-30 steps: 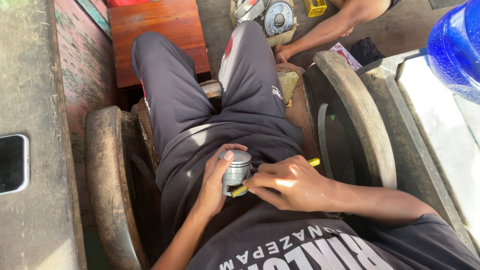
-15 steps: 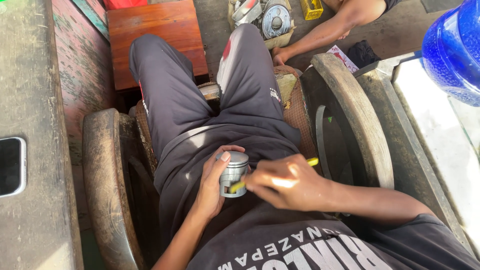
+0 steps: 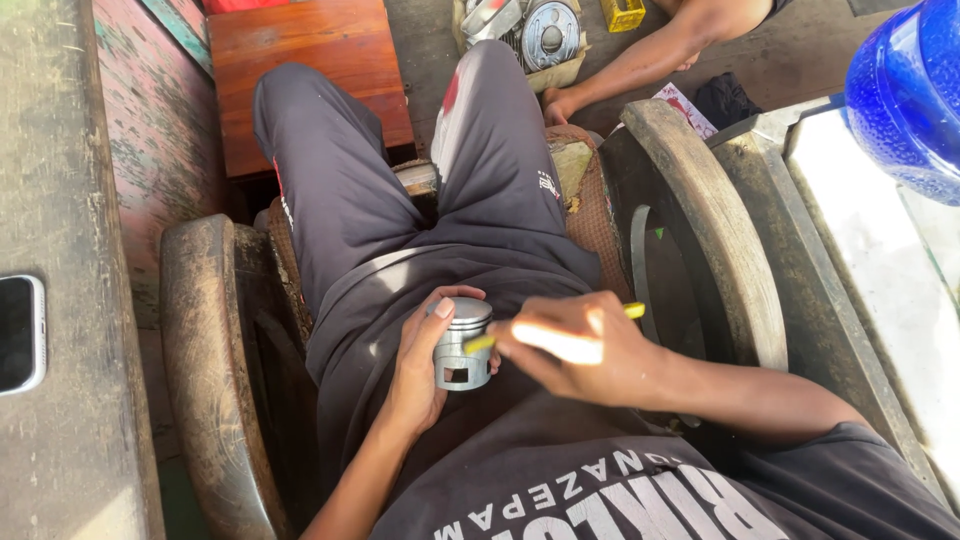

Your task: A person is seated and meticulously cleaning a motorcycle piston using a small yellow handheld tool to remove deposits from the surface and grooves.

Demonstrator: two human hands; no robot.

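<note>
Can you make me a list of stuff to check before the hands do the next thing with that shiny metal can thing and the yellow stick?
1. Left hand wraps the metal piston: ok.
2. Right hand pinches the yellow tool: ok.
3. Tool tip meets the piston's upper edge: cannot tell, fingers hide it.
4. Piston upright over the lap: ok.
5. Other person's arm well away: ok.

Worn wood chair arms (image 3: 205,360) left & right. Red-brown low table (image 3: 310,70) far, on dirt floor (image 3: 800,60). Weathered plank bench (image 3: 70,180) left w/ phone (image 3: 20,333). Blue jug (image 3: 905,90) far right, strong sun.
</note>
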